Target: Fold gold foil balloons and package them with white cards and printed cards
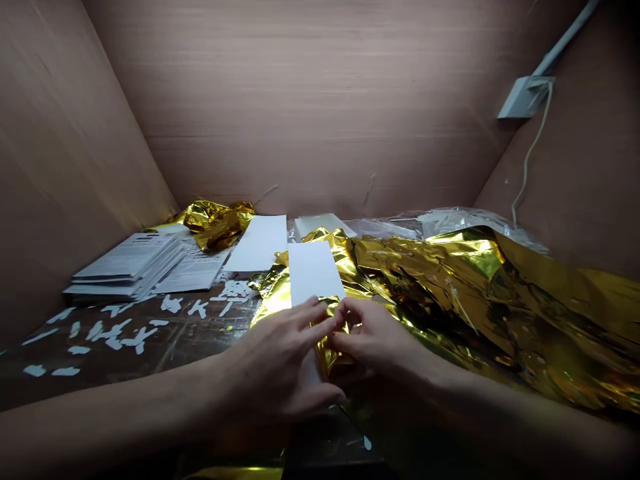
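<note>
A white rectangular card (pixel 315 270) lies on crumpled gold foil (pixel 330 360) in front of me, with some foil over its near end. My left hand (pixel 287 350) rests over that near end, fingers stretched out and thumb apart. Beside it, my right hand (pixel 373 333) pinches the gold foil between thumb and fingertips, close to the left fingertips. The exact edge being gripped is partly hidden by the fingers. A large gold foil sheet (pixel 450 287) spreads wrinkled to the right.
Stacked printed cards (pixel 125 257) stand at the left, near a blank white card (pixel 260 243) and bunched gold foil (pixel 215 220). White paper scraps (pixel 117 333) litter the dark table. Clear plastic bags (pixel 475 220) lie at the back right, below a wall box (pixel 525 97) with a cable.
</note>
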The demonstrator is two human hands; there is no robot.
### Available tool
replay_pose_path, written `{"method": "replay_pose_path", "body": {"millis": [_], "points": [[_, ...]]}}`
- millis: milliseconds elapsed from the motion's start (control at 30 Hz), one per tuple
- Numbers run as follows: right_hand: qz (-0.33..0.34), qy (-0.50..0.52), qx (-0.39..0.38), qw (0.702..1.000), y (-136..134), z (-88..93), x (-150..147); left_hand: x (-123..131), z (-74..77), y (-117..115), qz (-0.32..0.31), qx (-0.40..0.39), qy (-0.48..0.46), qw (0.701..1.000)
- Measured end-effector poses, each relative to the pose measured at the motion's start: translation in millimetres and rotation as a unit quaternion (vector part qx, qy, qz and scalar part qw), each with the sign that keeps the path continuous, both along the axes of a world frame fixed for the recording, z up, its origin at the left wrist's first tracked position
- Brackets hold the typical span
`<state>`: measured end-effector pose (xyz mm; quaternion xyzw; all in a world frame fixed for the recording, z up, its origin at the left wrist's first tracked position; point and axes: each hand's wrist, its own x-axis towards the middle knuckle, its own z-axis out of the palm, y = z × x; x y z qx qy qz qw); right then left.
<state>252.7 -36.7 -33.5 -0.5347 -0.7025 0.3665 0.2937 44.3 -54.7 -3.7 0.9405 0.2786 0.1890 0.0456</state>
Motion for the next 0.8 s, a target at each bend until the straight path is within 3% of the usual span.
{"method": "replay_pose_path", "body": {"millis": [133,333,567,800], "points": [[0.058,-0.117,0.057,0.99,1.2,9.4,-2.2,-2.0,-12.2,3.1,-0.021,-0.054,0.0,0.998],[0.115,-0.247,0.175,0.946,15.9,13.8,11.7,-9.7,-17.1,12.1,-0.027,-0.027,-0.046,0.998],[0.184,-0.283,0.204,0.919,30.6,8.8,8.4,-9.8,-27.3,18.4,0.008,0.043,-0.048,0.998],[0.194,-0.299,0.263,0.897,29.9,-0.3,5.6,-7.2,-32.3,18.6,0.025,0.084,-0.045,0.995]]}}
